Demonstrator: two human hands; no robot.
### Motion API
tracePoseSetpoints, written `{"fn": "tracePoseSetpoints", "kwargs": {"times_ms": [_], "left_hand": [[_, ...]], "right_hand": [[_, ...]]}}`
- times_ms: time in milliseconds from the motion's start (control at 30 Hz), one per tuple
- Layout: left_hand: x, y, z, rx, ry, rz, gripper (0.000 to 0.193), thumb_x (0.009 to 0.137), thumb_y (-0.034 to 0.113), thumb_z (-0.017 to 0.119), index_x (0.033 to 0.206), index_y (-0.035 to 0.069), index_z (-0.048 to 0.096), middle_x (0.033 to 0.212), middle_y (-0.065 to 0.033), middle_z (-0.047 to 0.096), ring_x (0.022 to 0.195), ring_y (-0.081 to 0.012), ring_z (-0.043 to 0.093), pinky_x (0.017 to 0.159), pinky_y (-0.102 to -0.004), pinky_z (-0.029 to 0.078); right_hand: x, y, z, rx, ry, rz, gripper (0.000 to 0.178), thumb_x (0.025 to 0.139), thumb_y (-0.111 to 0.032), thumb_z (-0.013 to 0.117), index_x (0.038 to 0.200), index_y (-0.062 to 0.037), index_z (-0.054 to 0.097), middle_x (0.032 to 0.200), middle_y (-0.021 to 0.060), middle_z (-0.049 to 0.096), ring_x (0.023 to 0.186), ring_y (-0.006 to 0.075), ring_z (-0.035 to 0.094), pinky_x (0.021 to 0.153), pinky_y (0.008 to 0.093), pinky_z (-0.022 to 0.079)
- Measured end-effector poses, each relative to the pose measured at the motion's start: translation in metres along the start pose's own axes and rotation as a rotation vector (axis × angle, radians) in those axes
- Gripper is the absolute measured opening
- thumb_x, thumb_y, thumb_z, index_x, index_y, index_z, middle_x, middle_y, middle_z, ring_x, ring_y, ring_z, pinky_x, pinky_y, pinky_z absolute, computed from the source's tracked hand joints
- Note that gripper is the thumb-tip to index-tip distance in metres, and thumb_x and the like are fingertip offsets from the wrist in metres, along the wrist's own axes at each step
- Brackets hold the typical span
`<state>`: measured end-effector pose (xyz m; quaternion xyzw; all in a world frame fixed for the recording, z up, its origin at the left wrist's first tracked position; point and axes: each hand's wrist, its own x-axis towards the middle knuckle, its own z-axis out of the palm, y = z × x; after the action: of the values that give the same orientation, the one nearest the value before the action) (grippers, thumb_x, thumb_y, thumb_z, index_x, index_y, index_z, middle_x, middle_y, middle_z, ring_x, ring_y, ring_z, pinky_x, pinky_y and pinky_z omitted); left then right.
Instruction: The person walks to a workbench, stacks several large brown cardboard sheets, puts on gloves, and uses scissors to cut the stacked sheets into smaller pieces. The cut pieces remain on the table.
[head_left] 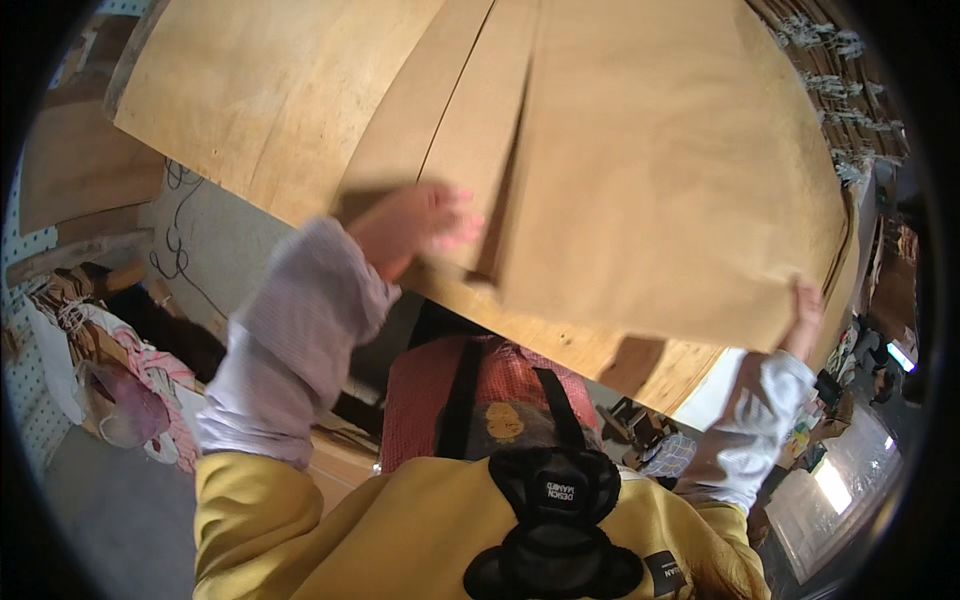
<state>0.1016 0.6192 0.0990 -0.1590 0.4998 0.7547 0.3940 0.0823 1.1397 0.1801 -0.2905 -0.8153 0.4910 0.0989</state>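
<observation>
A large brown paper sheet [670,190] lies across a plywood tabletop [260,90], its near edge close to the front of the table. My right hand [803,318] is closed on the sheet's near right corner, with part of the fingers hidden. To the left, separated by a dark gap, runs a narrower brown paper strip [455,130] with a thin dark line along it. Over the lower end of this strip hovers or rests my left hand [432,222]. Motion blurs its bent fingers, so I cannot tell whether they hold or touch the paper.
Bundled brown stacks with whitish ties [830,85] stand beyond the table's right side. Below left are a grey floor [110,530], a dark cable [180,255] and a heap of cloth [140,390]. A brown board [90,160] stands at the far left.
</observation>
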Motion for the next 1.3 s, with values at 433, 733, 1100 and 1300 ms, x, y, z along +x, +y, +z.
{"fn": "tracePoseSetpoints", "kwargs": {"times_ms": [433,733,1100,1300], "left_hand": [[0.012,-0.052,0.054,-0.162,0.003,0.093,0.035,0.096,0.023,0.051,0.121,-0.002,0.051,0.111,-0.0126,0.06,0.104,-0.0182,0.057,0.089,-0.0304,0.045],[0.031,-0.088,0.012,-0.304,0.221,-0.027,0.033,0.093,0.016,0.05,0.123,0.001,0.048,0.077,-0.0024,0.059,0.067,-0.0096,0.054,0.06,-0.0258,0.045],[0.03,-0.131,0.054,0.33,0.617,0.339,0.039,0.081,0.003,0.062,0.118,0.0,0.05,0.103,-0.0107,0.06,0.094,-0.0155,0.06,0.081,-0.0284,0.048],[0.033,-0.122,0.043,0.279,0.61,0.316,0.029,0.082,0.005,0.066,0.108,-0.002,0.055,0.093,-0.0057,0.062,0.076,-0.0109,0.059,0.07,-0.0249,0.049]], "right_hand": [[-0.178,-0.24,0.053,-1.331,-1.0,-1.409,0.019,0.084,-0.007,0.054,0.099,0.0025,0.06,0.072,0.0072,0.06,0.062,0.0182,0.059,0.049,0.0283,0.047],[-0.228,-0.02,0.235,-0.432,-1.302,-0.66,0.033,0.083,-0.017,0.061,0.114,-0.0041,0.058,0.114,0.017,0.06,0.105,0.0315,0.059,0.09,0.0402,0.047],[-0.073,0.203,0.09,-0.329,-0.168,0.102,0.049,0.077,-0.014,0.074,0.117,0.0054,0.054,0.111,0.0126,0.061,0.09,0.0193,0.062,0.079,0.031,0.05],[-0.087,0.203,0.094,-0.316,0.035,-0.137,0.044,0.075,-0.009,0.074,0.116,0.0004,0.058,0.101,0.0114,0.059,0.087,0.021,0.062,0.076,0.0318,0.052]]}}
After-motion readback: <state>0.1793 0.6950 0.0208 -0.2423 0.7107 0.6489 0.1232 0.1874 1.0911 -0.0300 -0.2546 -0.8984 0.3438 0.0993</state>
